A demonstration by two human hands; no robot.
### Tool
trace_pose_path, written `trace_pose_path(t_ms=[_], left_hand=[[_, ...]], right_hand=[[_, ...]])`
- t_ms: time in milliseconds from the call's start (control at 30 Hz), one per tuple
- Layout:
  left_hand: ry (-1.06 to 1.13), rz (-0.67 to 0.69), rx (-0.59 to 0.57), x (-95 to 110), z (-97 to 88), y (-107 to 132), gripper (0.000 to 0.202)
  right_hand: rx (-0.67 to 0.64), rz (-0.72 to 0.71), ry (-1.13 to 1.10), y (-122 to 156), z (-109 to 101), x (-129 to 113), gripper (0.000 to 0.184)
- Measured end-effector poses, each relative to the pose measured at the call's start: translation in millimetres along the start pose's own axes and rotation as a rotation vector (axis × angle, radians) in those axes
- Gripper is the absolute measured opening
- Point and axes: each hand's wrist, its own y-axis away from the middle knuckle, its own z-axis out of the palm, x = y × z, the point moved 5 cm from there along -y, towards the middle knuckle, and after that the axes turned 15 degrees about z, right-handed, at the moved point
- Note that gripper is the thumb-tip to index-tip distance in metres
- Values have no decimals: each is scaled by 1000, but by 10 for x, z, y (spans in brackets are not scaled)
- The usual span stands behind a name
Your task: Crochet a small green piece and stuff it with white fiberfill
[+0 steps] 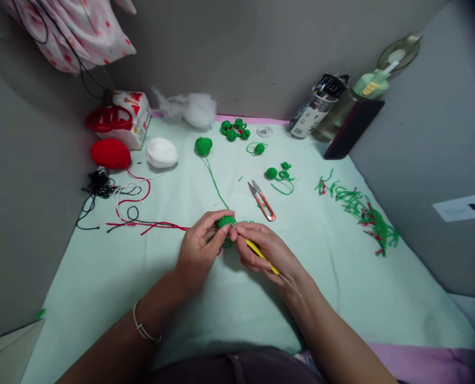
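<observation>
My left hand (200, 246) is closed around a small green crocheted piece (225, 223) over the middle of the pale green cloth (101, 277). My right hand (266, 250) pinches a yellow-handled crochet hook (261, 255), its metal tip touching the green piece. A green strand runs from the piece up to a small green yarn ball (203, 145). Red-handled thread snips (262, 200) lie just beyond my right hand.
Red yarn (110, 153), white yarn (161, 152) and tangled black, red and white threads (117, 205) lie at the left. Finished green pieces (234, 129), stuffing (193, 109) and a tissue box (131, 118) sit at the back. Green scraps (365, 213) lie at the right, near a pen cup (317, 106) and bottle (347, 106).
</observation>
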Motion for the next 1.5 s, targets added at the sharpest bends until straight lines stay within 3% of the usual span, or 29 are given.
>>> trace_pose_path(t_ms=[133,467,733,833,967,1067,1133,1300,1500], left_hand=[[-7,0,-5,0,7,-2,14],[-24,-80,-14,-54,19,-8,11],[0,-89,-27,-65,22,-23,8],[4,-66,-33,-98,20,-14,10],[-4,12,24,-105,-24,-14,10],[33,64,76,-79,-56,-27,12],[72,82,92,-64,-58,-34,15],[132,94,100,-68,-30,-24,19],[139,102,84,-57,-4,4,14]], right_hand=[[93,-55,128,59,35,4,27],[454,-334,740,195,116,-20,35],[517,-397,869,181,105,0,30],[405,-278,675,124,43,-30,29],[-34,60,204,31,55,49,26],[-269,173,116,57,147,105,24],[-266,134,113,76,165,98,25],[-88,-17,99,73,132,25,28],[1,-43,73,45,95,2,27]])
